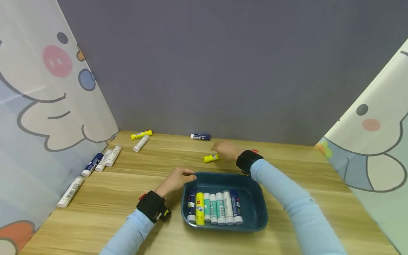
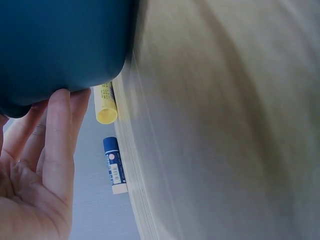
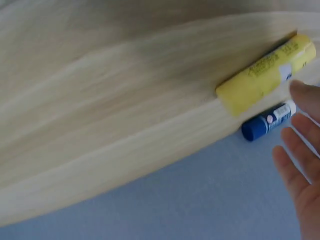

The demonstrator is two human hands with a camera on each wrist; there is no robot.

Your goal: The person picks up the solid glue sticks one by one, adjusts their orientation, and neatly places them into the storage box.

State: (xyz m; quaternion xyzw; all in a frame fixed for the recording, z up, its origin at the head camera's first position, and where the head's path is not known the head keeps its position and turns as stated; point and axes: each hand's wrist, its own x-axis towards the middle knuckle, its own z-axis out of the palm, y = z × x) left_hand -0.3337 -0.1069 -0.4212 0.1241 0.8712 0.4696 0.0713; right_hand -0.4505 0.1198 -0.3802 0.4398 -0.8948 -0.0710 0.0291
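My left hand (image 1: pixel 177 181) holds the far left corner of a dark teal plastic bin (image 1: pixel 259 212), thumb at its rim and fingers along the outer wall. Inside the bin lie several glue sticks in a row, among them a yellow glue stick (image 1: pixel 199 209). Beyond the bin my right hand (image 1: pixel 227 150) hovers at another yellow glue stick (image 1: pixel 211 158) lying on the table. In the right wrist view its fingers are spread, with the thumb close beside that yellow stick (image 3: pixel 267 72) and nothing gripped. A navy glue stick (image 1: pixel 200 136) lies behind, near the back panel.
At the table's back left lie a yellow glue stick (image 1: pixel 141 134) and a white one (image 1: pixel 141 143). Several more white and navy glue sticks line the left side, one white stick (image 1: pixel 71 192) nearest me. A grey panel (image 1: pixel 223 71) borders the wooden table (image 1: pixel 296 163) behind, with printed cloths at both sides.
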